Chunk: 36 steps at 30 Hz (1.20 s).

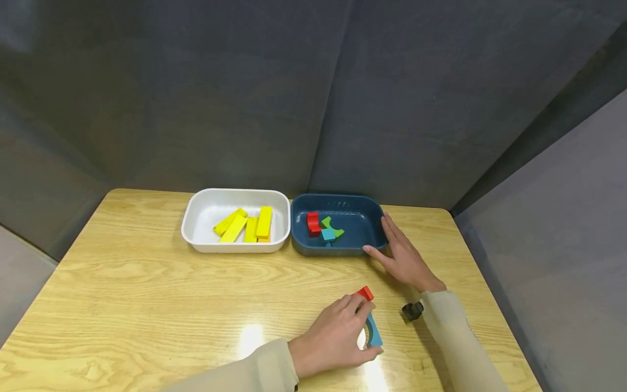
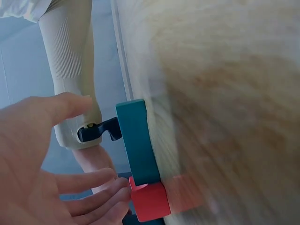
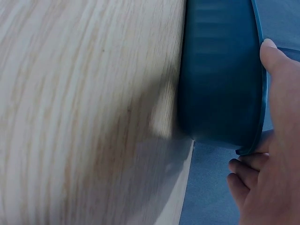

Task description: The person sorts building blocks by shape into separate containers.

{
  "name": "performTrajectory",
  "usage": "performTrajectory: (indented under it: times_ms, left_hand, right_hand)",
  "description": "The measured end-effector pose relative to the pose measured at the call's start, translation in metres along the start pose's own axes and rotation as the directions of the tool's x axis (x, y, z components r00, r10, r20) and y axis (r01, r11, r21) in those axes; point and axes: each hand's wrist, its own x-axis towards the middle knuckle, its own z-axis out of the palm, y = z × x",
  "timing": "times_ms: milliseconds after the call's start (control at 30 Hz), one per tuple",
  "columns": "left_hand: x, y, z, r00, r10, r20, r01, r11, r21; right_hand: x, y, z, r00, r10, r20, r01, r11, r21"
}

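Note:
My left hand (image 1: 334, 336) reaches over a blue arch-shaped block (image 1: 375, 331) and a red block (image 1: 365, 293) near the front of the table. In the left wrist view, its thumb and fingers are spread apart, with the fingertips right beside the red block (image 2: 151, 202); the blue block (image 2: 138, 143) adjoins the red one. My right hand (image 1: 409, 264) rests at the right end of a dark blue tray (image 1: 313, 251), fingers stretched along the side and thumb at the front corner. In the right wrist view, the thumb touches the tray's rim (image 3: 259, 28).
Inside the dark blue tray lie a red block (image 1: 313, 224), a green curved block (image 1: 338, 233) and a small blue block (image 1: 327, 234). A white tray (image 1: 196, 243) with several yellow blocks (image 1: 264, 221) adjoins it on the left. Dark curtain (image 1: 220, 109) hangs behind the table.

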Motion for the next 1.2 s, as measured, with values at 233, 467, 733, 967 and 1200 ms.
performTrajectory:
  times_ms: [233,467,733,967,1200]
  left_hand:
    - [0.001,0.005,0.007,0.998,0.047,-0.041,-0.043,0.995,0.092]
    - [0.002,0.008,0.012,0.998,0.031,-0.052,-0.022,0.986,0.165]
    - [0.004,0.007,0.013,0.996,0.043,-0.073,-0.023,0.968,0.251]
    - [0.004,0.007,0.012,0.998,0.045,-0.037,-0.034,0.967,0.253]
    - [0.005,0.006,0.012,0.997,0.056,-0.058,-0.039,0.965,0.259]
  right_hand:
    - [-0.001,0.002,0.000,1.000,-0.003,-0.006,0.003,1.000,0.006]
    - [-0.001,0.000,0.000,1.000,0.003,-0.002,-0.003,1.000,0.009]
    - [-0.001,-0.002,0.000,1.000,0.008,-0.001,-0.008,1.000,0.003]
    - [0.001,-0.001,0.002,1.000,0.017,0.000,-0.017,1.000,-0.012]
    - [0.001,0.000,0.002,1.000,0.026,-0.005,-0.026,0.999,-0.021]
